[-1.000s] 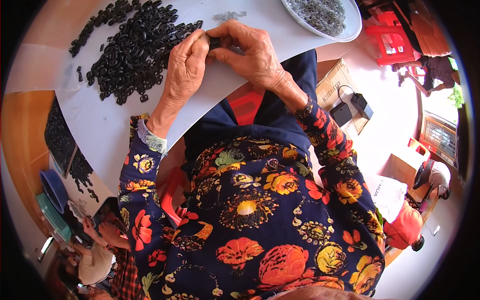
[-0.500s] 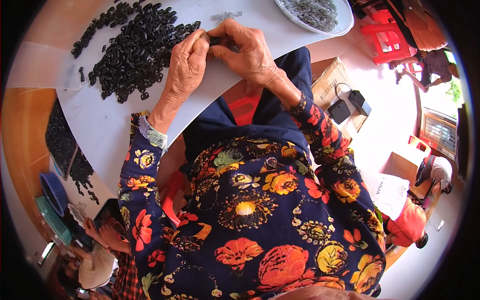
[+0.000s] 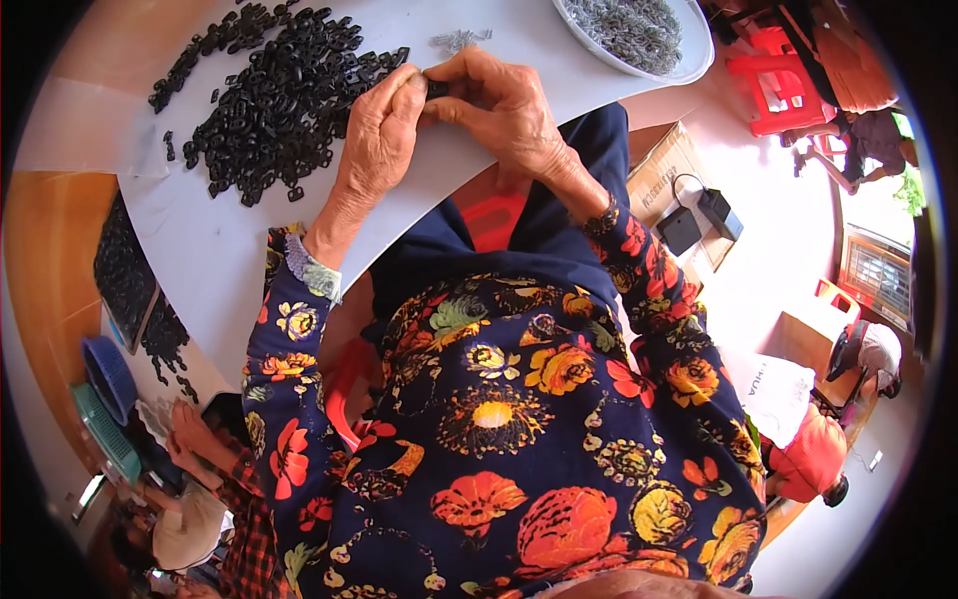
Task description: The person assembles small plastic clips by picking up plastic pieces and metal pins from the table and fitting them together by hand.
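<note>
My left hand (image 3: 379, 140) and my right hand (image 3: 507, 112) meet above the front edge of a white table (image 3: 215, 255). Between their pinched fingertips is a small black plastic part (image 3: 436, 90), mostly covered by the fingers. Both hands are closed on it, the left thumb pressing close to the right fingertips. To the left of my left hand spreads a heap of similar black plastic parts (image 3: 269, 115). Beyond my right hand lies a little cluster of thin silvery pieces (image 3: 460, 40), too small to make out exactly.
At the table's far right edge stands a white bowl (image 3: 701, 65) full of small silvery pieces. A cardboard box (image 3: 661, 165) with black devices sits right of my legs. More black parts, a blue basket (image 3: 108, 377) and co-workers' hands (image 3: 195, 434) are at the lower left.
The whole scene sits slightly farther right in the picture. My hands keep almost the same pose around the small black part, with only a slight shift of the fingers.
</note>
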Demonstrator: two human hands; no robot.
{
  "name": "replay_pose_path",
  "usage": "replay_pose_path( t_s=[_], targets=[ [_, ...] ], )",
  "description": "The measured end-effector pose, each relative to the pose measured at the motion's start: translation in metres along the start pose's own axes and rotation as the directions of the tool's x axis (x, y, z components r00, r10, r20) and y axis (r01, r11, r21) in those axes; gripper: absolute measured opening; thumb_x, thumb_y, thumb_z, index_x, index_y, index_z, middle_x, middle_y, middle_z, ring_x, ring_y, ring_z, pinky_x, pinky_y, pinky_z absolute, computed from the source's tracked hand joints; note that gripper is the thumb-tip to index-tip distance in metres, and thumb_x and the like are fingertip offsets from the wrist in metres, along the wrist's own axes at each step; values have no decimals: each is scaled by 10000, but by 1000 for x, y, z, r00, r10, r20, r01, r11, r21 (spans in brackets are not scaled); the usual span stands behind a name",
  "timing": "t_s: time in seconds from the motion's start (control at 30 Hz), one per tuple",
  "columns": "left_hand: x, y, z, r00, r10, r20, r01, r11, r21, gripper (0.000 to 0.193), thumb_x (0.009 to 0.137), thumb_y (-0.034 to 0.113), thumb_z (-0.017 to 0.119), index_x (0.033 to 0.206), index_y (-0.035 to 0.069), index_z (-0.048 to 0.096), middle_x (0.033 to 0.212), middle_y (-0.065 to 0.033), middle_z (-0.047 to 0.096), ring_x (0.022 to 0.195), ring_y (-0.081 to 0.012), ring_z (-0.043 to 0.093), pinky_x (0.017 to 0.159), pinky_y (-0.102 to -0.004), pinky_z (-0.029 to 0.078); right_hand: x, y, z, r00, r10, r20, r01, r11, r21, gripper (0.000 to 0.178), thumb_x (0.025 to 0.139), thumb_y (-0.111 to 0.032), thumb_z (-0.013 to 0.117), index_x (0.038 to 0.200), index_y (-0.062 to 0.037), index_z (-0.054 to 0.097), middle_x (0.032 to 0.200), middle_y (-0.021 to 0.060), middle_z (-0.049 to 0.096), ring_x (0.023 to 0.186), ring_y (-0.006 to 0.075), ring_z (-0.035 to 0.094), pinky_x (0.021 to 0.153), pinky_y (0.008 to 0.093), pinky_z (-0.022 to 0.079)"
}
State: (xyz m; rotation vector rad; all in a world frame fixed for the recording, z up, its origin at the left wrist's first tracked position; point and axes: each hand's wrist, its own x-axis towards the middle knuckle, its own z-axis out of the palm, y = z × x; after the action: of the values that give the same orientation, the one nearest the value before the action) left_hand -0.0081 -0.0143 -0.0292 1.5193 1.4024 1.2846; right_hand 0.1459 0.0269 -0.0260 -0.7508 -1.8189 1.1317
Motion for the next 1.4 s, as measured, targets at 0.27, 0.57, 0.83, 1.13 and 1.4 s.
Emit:
replay_pose_path(
  t_s=[0.27,0.57,0.83,1.13,1.4],
  targets=[
    [-7,1,-1,1000,13,6,-13,999,-39,251,965,210,473,910,-31,523,652,-32,451,626,-89,409,569,-258,383,-1,-5,-1,999,-46,6,46,999,-19,162,752,-20,691,887,3,606,710,93,662,637,137,639,589,269,499],
    [-1,11,13,987,-26,161,97,888,-449,420,996,284,396,675,21,459,643,-27,467,711,-138,492,712,-275,410,134,-77,-112,880,-440,-179,371,872,-318,245,758,-81,726,974,-13,632,737,88,620,638,133,575,620,252,473],
    [-6,5,2,984,-131,119,173,856,-487,420,984,278,397,650,29,454,640,-31,466,693,-140,487,686,-278,406,122,-46,-7,825,-480,299,564,728,-388,97,791,-85,642,863,-21,629,736,125,633,628,286,625,587,381,499],
    [-4,11,6,981,-112,159,163,919,-358,452,987,327,398,672,12,471,644,-39,490,694,-140,492,685,-272,404,137,20,40,822,-169,543,490,695,-525,120,785,-126,632,877,-50,635,857,144,644,851,343,617,748,445,499],
    [-4,12,7,979,-133,153,178,924,-338,461,982,350,405,684,5,474,659,-50,504,694,-136,495,681,-273,405,134,24,43,834,-77,546,436,698,-568,136,763,-141,653,866,-53,651,856,131,668,857,339,628,760,422,508]
  ],
)
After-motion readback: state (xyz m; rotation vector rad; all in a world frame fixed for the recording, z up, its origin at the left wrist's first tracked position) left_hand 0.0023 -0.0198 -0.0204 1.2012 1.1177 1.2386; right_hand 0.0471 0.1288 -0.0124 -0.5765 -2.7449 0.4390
